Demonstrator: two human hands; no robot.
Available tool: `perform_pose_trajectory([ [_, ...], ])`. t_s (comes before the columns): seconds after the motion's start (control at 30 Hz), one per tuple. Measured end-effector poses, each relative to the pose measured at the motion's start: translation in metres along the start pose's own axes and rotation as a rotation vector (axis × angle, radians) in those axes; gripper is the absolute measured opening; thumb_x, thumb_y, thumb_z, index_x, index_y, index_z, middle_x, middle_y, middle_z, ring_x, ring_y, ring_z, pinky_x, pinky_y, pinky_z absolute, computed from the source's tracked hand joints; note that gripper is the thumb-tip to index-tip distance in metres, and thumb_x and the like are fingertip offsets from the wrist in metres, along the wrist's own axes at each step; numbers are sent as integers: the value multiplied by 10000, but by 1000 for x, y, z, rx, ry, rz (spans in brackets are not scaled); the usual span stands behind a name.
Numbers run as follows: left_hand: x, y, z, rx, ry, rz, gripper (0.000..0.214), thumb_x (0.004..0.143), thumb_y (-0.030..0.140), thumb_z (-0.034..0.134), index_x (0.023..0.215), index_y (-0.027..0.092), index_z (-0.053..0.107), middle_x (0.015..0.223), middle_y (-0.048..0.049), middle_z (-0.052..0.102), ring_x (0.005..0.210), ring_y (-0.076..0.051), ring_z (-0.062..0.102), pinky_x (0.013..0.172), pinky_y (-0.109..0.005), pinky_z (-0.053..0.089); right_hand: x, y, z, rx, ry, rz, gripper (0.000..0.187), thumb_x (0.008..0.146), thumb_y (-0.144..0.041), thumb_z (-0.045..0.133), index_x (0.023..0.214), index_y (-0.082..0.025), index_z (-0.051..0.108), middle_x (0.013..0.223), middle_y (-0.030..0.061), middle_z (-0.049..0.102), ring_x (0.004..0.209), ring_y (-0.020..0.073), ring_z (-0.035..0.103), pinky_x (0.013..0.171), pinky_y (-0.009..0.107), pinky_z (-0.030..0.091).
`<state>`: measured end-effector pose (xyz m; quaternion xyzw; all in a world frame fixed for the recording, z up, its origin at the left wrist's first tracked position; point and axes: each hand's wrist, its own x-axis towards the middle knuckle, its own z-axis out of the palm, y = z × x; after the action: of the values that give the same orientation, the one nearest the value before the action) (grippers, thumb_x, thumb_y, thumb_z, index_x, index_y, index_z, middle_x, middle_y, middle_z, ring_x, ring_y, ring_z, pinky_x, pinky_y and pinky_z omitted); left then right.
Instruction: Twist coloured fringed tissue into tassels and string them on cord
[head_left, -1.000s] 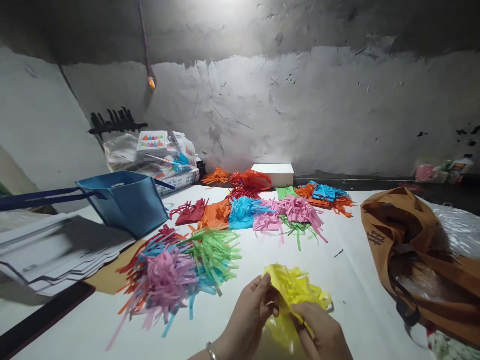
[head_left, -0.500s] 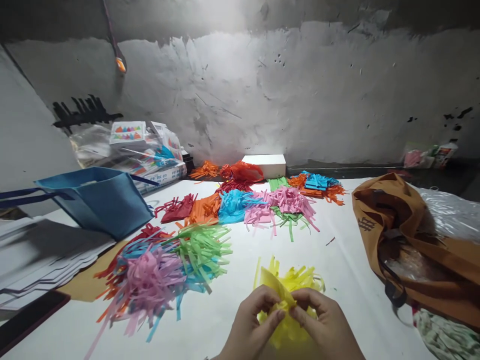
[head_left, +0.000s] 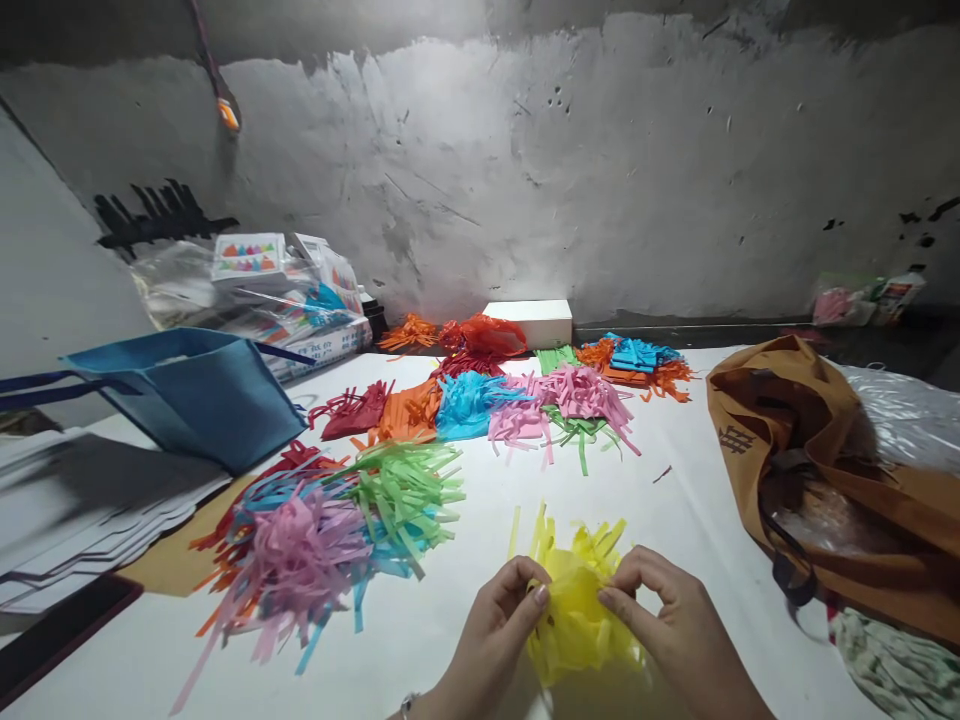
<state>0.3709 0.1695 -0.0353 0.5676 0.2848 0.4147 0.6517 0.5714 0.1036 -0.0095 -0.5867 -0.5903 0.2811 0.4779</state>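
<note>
Between my two hands is a yellow tissue-paper tassel (head_left: 576, 610), its cut strips fanning out at the far side and hanging below. My left hand (head_left: 499, 625) pinches its left edge between thumb and forefinger. On the other edge, my right hand (head_left: 667, 615) has a like pinch. Left of my hands lies a heap of fringed paper tassels, with a pink one (head_left: 307, 550) and a green one (head_left: 409, 495) on top. Farther back is a row of fringed bundles, among them a blue one (head_left: 469, 405), an orange one (head_left: 411, 412) and a pink one (head_left: 589, 395).
A blue fabric bag (head_left: 195, 400) stands at the left beside stacked white paper (head_left: 97, 500) and a dark phone (head_left: 64, 635). A brown bag (head_left: 787, 430) lies at the right. At the back are a white box (head_left: 536, 322) and plastic-wrapped packs (head_left: 251, 260).
My hands have moved apart, spreading the yellow paper that was bunched between my fingertips. The view has tilted down slightly.
</note>
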Motion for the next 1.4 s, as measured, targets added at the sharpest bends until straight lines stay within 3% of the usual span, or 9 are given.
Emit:
perform_pose_trajectory([
  [0.23, -2, 0, 1, 12, -2, 65, 412, 846, 564, 726, 803, 166, 627, 739, 0, 548, 686, -132, 495, 634, -223, 410, 1, -8, -2, 62, -77, 76, 343, 794, -469, 669, 632, -215, 505, 704, -10, 535, 706, 179, 509, 695, 298, 382],
  [0.43, -2, 4, 1, -64, 75, 15, 419, 820, 565, 757, 811, 173, 608, 725, 18, 529, 643, -110, 461, 586, -200, 377, 2, 2, -1, 487, -300, 178, 499, 740, -614, 776, 667, -191, 521, 692, -22, 504, 656, 138, 458, 613, 263, 327],
  [0.57, -5, 2, -1, -166, 35, -37, 412, 796, 537, 790, 793, 178, 588, 679, 34, 497, 606, -98, 446, 566, -196, 357, 1, 3, -2, 616, -391, 196, 522, 815, -649, 716, 688, -176, 537, 643, -44, 423, 618, 104, 359, 593, 251, 265],
  [0.8, -7, 4, -3, -394, -73, -153, 370, 734, 452, 847, 775, 184, 594, 686, 13, 564, 593, -115, 514, 570, -216, 393, -3, -9, -5, 549, -394, 210, 471, 880, -639, 656, 826, -186, 540, 763, -22, 482, 723, 130, 424, 668, 256, 339],
  [1.0, -5, 9, -1, -406, -44, -132, 332, 729, 399, 832, 733, 176, 585, 700, 8, 584, 609, -115, 511, 592, -217, 400, -4, -8, -3, 575, -431, 162, 414, 890, -587, 676, 901, -191, 556, 810, -16, 514, 756, 134, 455, 685, 253, 357],
  [1.2, 6, 13, -8, -546, -157, -259, 362, 658, 380, 813, 637, 181, 510, 552, 32, 494, 493, -90, 392, 503, -208, 297, -8, -10, -6, 474, -447, 118, 324, 941, -532, 595, 1011, -216, 580, 809, -23, 491, 757, 147, 455, 691, 265, 361],
  [1.3, 8, 13, -11, -565, -221, -315, 380, 644, 406, 824, 623, 182, 517, 506, 42, 451, 463, -85, 355, 483, -218, 256, -9, -14, -8, 362, -411, 54, 231, 941, -453, 555, 920, -224, 579, 822, -5, 539, 791, 174, 500, 727, 288, 388],
  [1.4, 7, 14, -12, -541, -205, -317, 377, 622, 392, 831, 599, 180, 519, 502, 30, 465, 472, -93, 380, 494, -228, 256, -8, -18, -9, 250, -396, 25, 283, 928, -469, 518, 861, -214, 622, 844, 25, 601, 834, 205, 554, 773, 311, 410],
])
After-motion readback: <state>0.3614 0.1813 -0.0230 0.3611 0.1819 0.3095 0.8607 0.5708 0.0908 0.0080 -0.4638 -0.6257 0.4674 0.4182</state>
